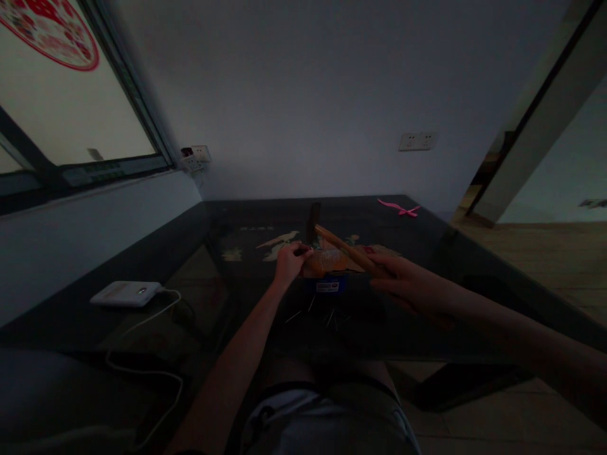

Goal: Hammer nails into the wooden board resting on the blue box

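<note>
My right hand is wrapped round the wooden handle of a tool whose dark head stands at the handle's far end. My left hand is pinched at the left edge of an orange-brown piece, close to the tool's head; what its fingers hold is too small and dark to name. Under that piece is a blue box with a white label. Several thin, pale sticks or nails lie on the dark table in front of the box.
A white power bank or phone with a white cable lies on the left of the dark glass table. A pink ribbon is at the back right. Behind are a wall and sockets.
</note>
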`<state>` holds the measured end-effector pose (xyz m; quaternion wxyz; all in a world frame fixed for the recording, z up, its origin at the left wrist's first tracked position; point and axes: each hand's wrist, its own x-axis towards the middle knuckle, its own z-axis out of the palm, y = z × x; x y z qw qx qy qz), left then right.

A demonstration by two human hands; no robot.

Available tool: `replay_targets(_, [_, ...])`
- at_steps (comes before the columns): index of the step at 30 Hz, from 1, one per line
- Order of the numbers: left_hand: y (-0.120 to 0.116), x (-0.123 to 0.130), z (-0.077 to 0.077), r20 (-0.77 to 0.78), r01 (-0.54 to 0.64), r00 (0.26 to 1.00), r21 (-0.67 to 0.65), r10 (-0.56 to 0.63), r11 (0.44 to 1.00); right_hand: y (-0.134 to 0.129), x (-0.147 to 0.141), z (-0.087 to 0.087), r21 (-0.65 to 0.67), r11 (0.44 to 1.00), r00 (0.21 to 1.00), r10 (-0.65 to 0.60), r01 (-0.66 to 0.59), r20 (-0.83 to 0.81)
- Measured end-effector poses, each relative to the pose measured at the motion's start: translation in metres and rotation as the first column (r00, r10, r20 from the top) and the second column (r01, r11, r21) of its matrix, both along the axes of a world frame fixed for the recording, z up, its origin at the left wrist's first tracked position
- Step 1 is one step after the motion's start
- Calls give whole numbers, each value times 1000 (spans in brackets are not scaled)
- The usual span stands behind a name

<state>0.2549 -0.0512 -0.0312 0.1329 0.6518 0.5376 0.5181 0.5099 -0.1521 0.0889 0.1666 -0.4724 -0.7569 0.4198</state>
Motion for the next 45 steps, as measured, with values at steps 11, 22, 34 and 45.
replay_targets(11, [2, -2, -3, -19, -15, 1000, -30, 14, 999, -1, -2, -1, 25, 999, 998, 44, -45, 41])
replay_targets(22, [-1, 0, 1, -42, -15, 999, -5, 14, 1000, 1, -1, -12, -14, 1000, 1000, 4, -4, -15])
replay_targets(34, [-1, 0, 2, 19, 47, 999, -8, -47, 999, -27, 14, -49, -232, 958, 843, -260, 165, -471])
replay_targets(45, [-3, 0, 6, 88, 165, 982, 11, -165, 986, -68, 33, -114, -426, 904, 525, -379, 35, -762])
